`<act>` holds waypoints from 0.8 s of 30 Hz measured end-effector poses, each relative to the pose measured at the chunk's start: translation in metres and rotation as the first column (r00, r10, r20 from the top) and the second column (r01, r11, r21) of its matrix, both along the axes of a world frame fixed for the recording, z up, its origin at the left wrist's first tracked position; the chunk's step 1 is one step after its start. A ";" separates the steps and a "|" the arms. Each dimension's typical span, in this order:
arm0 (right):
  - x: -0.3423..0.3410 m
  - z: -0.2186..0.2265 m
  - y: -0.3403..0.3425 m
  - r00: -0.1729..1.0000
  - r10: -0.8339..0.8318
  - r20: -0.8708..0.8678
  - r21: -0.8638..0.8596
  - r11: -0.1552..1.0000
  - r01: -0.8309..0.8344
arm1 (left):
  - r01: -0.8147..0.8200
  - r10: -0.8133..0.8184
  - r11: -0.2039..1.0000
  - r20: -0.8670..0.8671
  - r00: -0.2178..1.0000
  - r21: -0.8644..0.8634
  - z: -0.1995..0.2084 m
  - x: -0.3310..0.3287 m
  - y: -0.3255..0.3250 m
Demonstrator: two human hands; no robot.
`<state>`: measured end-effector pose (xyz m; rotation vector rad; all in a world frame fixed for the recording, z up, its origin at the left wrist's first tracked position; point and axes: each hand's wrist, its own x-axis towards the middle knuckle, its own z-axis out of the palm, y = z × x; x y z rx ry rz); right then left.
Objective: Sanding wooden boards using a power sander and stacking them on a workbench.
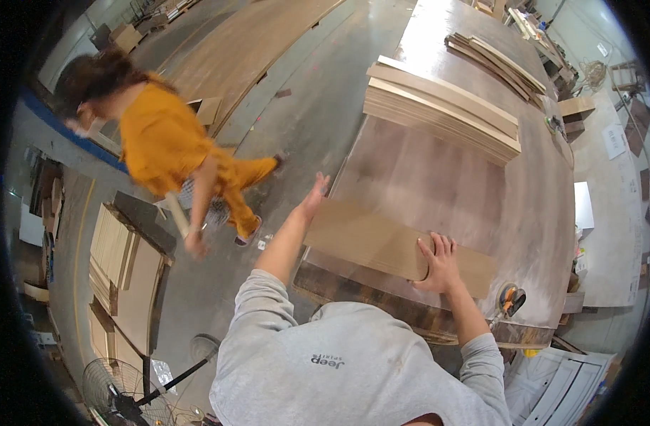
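A long, flat brown wooden board (pixel 364 236) lies across the near end of the large work table (pixel 424 167). My left hand (pixel 314 196) is at the board's left end, fingers stretched out and pointing away from me, with the palm side against or close to that end. On the board's right half rests my right hand (pixel 439 264), its fingers spread on the top face and the thumb apart. Neither hand is wrapped round anything. To the right of the board sits an orange and black power sander (pixel 511 299), near the table's corner.
Farther up the table lies a stack of wooden strips (pixel 442 113), with a smaller pile (pixel 495 67) beyond. A person in orange clothing (pixel 165 138) walks at the left, holding a pale rod-like piece. Panels (pixel 123 259) and a floor fan (pixel 123 397) stand at the left.
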<state>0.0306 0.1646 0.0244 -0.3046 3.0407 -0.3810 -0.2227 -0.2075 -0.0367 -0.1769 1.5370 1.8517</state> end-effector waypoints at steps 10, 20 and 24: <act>0.007 0.001 0.006 0.999 -0.037 -0.014 -0.003 0.999 0.037 | 0.057 -0.791 0.576 -0.539 0.290 -0.815 0.065 0.043 0.060; -0.004 0.026 -0.013 0.999 -0.025 0.041 -0.002 1.000 0.025 | 0.088 -0.908 0.376 -0.385 -0.163 -0.923 0.083 0.109 0.108; 0.004 0.018 -0.008 0.999 -0.024 0.042 0.025 0.999 0.023 | 0.010 -0.916 0.367 -0.363 -0.172 -0.930 0.078 0.125 0.116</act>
